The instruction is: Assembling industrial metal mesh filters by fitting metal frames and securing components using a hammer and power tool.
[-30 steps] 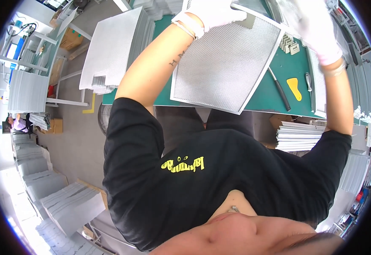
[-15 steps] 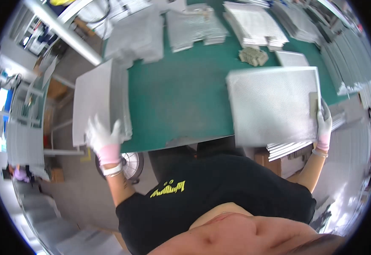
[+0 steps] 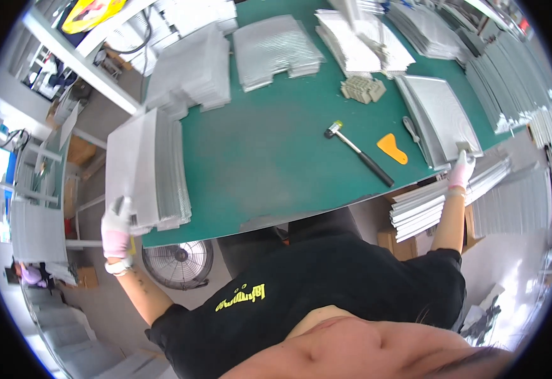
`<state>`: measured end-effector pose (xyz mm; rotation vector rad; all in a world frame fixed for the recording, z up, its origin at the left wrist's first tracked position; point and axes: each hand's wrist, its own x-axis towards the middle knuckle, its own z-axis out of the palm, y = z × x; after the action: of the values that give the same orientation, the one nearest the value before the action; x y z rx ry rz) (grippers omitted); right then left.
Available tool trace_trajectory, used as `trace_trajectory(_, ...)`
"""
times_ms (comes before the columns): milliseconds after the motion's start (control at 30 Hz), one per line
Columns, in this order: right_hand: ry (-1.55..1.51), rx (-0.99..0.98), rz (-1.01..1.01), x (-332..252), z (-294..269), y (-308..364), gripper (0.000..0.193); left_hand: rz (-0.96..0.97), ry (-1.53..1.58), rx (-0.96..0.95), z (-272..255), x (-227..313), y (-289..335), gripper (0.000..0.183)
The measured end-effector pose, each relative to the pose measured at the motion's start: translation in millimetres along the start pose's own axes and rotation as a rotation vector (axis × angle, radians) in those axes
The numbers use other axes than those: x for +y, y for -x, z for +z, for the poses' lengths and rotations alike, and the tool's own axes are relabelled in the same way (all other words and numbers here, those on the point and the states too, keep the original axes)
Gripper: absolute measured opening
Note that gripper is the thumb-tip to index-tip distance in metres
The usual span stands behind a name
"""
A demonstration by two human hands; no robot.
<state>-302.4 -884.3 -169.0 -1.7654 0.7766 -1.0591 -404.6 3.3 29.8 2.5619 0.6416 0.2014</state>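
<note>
**Hands spread wide at opposite ends of green bench, each on a mesh panel stack**

Hands are well apart, one at each end of the bench. Left hand [image 3: 117,228], in a white glove with a pink cuff, is closed on the near corner of the left panel stack [image 3: 144,169], a pile of grey mesh sheets overhanging the left near edge of the green table [image 3: 270,164]. Right hand [image 3: 461,169], gloved likewise, has its fingers pinched on the near corner of the right panel stack [image 3: 439,117], a framed mesh pile lying on the right end of the table.

Between the two hands, on the bare mat: a small mallet [image 3: 358,151] with a black handle, lying diagonally; just to its right an orange scraper [image 3: 393,148]; beyond that a slim grey tool [image 3: 413,131], kind not discernible, just beside the right panel stack. A cluster of small beige blocks [image 3: 363,90] sits farther back.

Far side of the table carries further piles of mesh sheets [image 3: 277,49]. Below the right near edge, a shelf of stacked sheets [image 3: 421,205] shows. A floor fan [image 3: 178,264] stands under the left near edge.
</note>
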Motion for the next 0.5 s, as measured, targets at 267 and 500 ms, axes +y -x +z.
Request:
trace_trajectory(267, 0.795, -0.249, -0.157, -47, -28, 19, 0.053, 0.067, 0.455, 0.32, -76, 60, 65, 0.049)
trace_trajectory(500, 0.007, -0.734, -0.677, -222, 97, 218, 0.037, 0.577, -0.09, 0.055, 100, 178, 112, 0.059)
